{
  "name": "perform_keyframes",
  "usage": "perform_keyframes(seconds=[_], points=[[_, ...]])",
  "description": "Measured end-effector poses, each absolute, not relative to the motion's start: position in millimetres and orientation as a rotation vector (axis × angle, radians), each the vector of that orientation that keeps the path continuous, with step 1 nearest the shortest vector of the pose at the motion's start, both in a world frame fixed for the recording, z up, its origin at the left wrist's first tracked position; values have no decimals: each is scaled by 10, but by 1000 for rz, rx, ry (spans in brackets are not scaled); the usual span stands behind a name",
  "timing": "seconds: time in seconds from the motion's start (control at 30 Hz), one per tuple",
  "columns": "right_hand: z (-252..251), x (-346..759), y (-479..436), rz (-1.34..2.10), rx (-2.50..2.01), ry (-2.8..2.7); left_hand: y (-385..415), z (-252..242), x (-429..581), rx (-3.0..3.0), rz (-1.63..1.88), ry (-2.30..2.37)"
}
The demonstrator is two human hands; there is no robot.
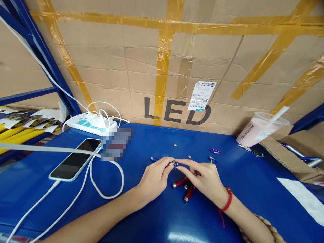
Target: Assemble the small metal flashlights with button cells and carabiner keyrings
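"Slanting up from the lower left, how does the left forearm (106,216) end?"

"In a left hand (154,177) with its back turned up, fingers pointing toward the upper right. Forefinger and thumb are closed on a small metal piece (173,163), whose silvery end shows between their tips. The other fingers are mostly out of sight."

"And the right hand (210,180)?"

"It comes in from the lower right, back up, its forefinger (188,163) stretched nearly straight to the left. The tip is at the exposed end of the piece. The thumb (186,172) lies just below, so the two make a narrow wedge. I can't tell whether they grip anything. The remaining fingers curl under the palm, and a red bracelet (229,199) circles the wrist."

"Where exactly is the piece?"

"Between the two hands, above the blue table (144,222), near its middle."

"What lies around them?"

"Two red tubes (189,194) lie partly under the right hand, with a small disc (186,187) between them. A blue tube (153,159) pokes out behind the left. Beyond the fingertips are two more discs (175,145), and farther right a purple clip (215,151). The phone (73,162) is well apart, to the left."
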State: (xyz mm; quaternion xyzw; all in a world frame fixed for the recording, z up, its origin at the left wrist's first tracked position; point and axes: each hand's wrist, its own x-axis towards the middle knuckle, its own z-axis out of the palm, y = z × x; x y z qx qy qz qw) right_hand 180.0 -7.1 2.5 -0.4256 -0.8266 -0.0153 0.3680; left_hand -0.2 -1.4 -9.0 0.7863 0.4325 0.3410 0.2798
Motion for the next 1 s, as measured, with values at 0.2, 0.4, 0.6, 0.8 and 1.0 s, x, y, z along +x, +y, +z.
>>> perform_keyframes(seconds=[0.2,0.4,0.6,0.8,1.0], points=[[87,1831,-25,469,-1216,-1986,-46,-96,8,2210,812,1126],[154,1897,17,871,-1293,-1957,-52,-71,14,2240,776,1122],[183,1885,1,944,-1314,-1914,-70,-45,1,2195,720,1124],[196,1839,-21,1031,-1373,-1828,-113,-32,8,2118,688,1098],[206,1810,-33,1136,-1408,-1783,-118,-141,13,2111,844,998]])
